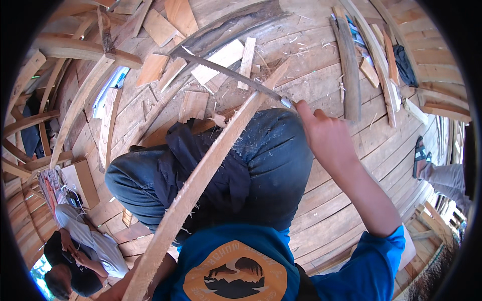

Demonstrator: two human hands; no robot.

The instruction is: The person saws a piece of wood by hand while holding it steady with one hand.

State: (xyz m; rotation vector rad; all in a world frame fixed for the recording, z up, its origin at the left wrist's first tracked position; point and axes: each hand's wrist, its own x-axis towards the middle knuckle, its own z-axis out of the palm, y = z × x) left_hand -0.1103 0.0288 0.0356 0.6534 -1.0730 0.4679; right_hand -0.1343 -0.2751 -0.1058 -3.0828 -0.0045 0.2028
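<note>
My right hand (317, 128) is closed round the handle of a machete (226, 71), which has a long dark blade and a silver collar near the grip. Its blade points up and left, crossing the far part of a long wooden strip (201, 173); whether they touch I cannot tell. The strip runs diagonally from the lower left, over my lap, to beyond my right knee. Splintered fibres stick out along its edges. Part of my left arm (159, 268) shows beside the strip's near end, but the hand itself is out of sight.
Offcuts (218, 60) and shavings lie on the plank floor (331, 185) ahead. A dark weathered board (347, 70) lies to the right. Curved timber ribs (80, 110) rise at left. One person (83, 251) sits at lower left; another person's leg (444, 176) stands at right.
</note>
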